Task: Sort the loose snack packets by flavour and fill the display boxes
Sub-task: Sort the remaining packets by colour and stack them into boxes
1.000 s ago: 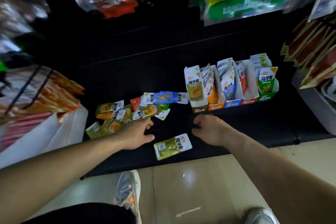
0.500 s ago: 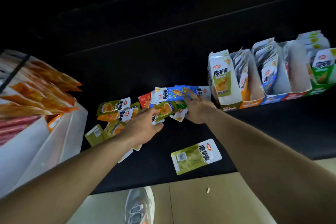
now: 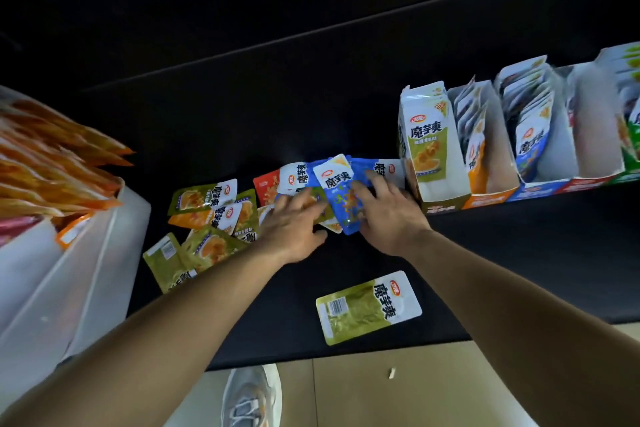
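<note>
Loose snack packets lie in a heap on the black shelf (image 3: 519, 253): olive and orange ones (image 3: 204, 208) at the left, a red one (image 3: 265, 187), blue ones in the middle. My right hand (image 3: 388, 215) grips a tilted blue packet (image 3: 341, 196) from its right side. My left hand (image 3: 294, 222) rests with stretched fingers on the heap just left of that packet. One olive packet (image 3: 369, 309) lies alone near the shelf's front edge. To the right stands a row of display boxes: olive (image 3: 431, 156), orange (image 3: 488, 167), blue (image 3: 535, 153), then more, cut off by the frame.
A white bin (image 3: 86, 270) with long orange bags (image 3: 52, 167) stands at the left edge of the shelf. Below the shelf is a beige tiled floor (image 3: 363, 392) with my grey shoe (image 3: 251, 399).
My view has moved closer to the shelf. Both hands went from the shelf's front into the heap; my right hand has taken hold of a blue packet and tilted it up.
</note>
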Demonstrator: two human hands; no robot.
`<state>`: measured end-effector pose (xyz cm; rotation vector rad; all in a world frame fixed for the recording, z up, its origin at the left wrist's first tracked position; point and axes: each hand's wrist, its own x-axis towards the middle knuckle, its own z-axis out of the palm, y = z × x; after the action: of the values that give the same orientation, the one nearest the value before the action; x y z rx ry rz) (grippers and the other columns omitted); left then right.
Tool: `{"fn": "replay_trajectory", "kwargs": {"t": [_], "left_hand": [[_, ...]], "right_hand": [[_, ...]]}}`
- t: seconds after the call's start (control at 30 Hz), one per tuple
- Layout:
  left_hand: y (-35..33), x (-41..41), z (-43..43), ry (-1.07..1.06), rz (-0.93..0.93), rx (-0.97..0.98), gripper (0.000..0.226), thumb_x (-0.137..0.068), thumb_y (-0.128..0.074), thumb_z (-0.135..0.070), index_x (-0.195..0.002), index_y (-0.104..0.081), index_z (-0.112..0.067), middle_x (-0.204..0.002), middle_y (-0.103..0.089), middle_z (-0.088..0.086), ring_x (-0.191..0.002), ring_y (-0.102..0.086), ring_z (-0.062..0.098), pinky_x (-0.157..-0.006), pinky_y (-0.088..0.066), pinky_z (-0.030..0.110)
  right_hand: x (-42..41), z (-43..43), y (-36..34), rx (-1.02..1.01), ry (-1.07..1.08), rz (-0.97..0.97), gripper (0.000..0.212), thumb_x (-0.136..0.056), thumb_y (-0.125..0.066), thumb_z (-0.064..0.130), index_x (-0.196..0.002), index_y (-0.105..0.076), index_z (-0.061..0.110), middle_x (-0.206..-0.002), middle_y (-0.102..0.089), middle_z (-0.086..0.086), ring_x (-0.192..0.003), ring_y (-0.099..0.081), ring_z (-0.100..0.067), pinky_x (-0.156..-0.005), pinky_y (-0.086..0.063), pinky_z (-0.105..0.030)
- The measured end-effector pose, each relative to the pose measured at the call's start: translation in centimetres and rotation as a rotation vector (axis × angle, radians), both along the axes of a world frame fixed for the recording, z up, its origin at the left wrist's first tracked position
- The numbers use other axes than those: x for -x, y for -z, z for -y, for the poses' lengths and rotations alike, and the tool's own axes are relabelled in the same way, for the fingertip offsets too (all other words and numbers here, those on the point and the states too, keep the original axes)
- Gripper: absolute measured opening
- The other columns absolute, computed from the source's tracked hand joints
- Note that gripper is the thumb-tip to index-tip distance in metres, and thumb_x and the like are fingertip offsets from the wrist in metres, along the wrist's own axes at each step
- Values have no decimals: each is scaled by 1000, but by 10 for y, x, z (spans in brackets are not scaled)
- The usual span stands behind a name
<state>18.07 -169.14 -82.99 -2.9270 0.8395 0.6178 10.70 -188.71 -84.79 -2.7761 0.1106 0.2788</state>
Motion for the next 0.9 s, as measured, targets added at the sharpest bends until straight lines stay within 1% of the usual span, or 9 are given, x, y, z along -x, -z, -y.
{"fn": "replay_trajectory", "kwargs": {"t": [0.07,0.2,0.27,0.33,0.43,0.53,0.63,0.77,0.9], "left_hand": [[6,9,-6,22,10,-4,70,-92,-53,-56,-153,-20,-47,-165,-8,-13,-148,-9,27,-111,-34,50],[8,23,-20,59,103,65,56,-93,-52,-53,-146,-39,-42,-162,-22,-11,-144,-21,22,-110,-39,47],[9,30,-24,16,120,101,50,-93,-52,-52,-141,-47,-40,-159,-27,-13,-140,-27,20,-108,-41,43],[10,36,-22,-65,110,136,48,-93,-54,-52,-138,-51,-35,-153,-35,-11,-135,-32,21,-105,-43,40],[11,40,-10,-238,98,195,56,-89,-61,-58,-133,-54,-24,-139,-41,-5,-128,-35,23,-100,-45,38],[12,42,5,-360,75,195,78,-80,-64,-71,-134,-50,-16,-134,-40,1,-128,-36,26,-97,-46,38],[14,47,10,-410,106,164,85,-77,-67,-73,-132,-47,-11,-135,-38,5,-126,-37,28,-96,-47,41],[16,45,5,-395,104,182,77,-80,-73,-60,-133,-46,-12,-137,-36,5,-128,-36,29,-103,-43,39],[13,39,-12,-421,38,272,61,-83,-78,-33,-133,-47,-18,-138,-35,4,-128,-38,26,-106,-42,37]], "right_hand": [[1,3,1,-25,28,-89,78,-97,-54,38,-159,-12,20,-166,-8,-4,-152,-11,-28,-119,-29,-49],[7,-6,3,-16,63,-25,63,-95,-54,38,-151,-32,19,-151,-38,-5,-144,-29,-33,-106,-39,-48],[12,-11,2,38,22,-9,59,-92,-58,42,-145,-41,21,-144,-42,-7,-138,-34,-34,-105,-38,-48],[18,-14,4,88,-3,10,57,-89,-61,48,-139,-46,24,-143,-37,-7,-135,-32,-33,-107,-36,-48],[29,-16,4,1,24,6,58,-90,-62,47,-140,-44,26,-149,-34,-5,-142,-29,-31,-112,-35,-49],[35,-18,1,-84,41,32,56,-90,-67,42,-138,-47,23,-138,-46,-2,-128,-44,-26,-101,-44,-43],[41,-17,-1,-172,138,0,64,-91,-70,39,-145,-42,20,-140,-40,-6,-126,-45,-27,-101,-46,-41],[44,-15,2,-4,217,-50,86,-89,-69,49,-155,-24,18,-145,-37,-11,-131,-39,-31,-107,-39,-43],[35,-12,-3,-103,280,-147,92,-76,-84,47,-148,-34,18,-135,-48,-10,-129,-44,-32,-102,-42,-43]]}}
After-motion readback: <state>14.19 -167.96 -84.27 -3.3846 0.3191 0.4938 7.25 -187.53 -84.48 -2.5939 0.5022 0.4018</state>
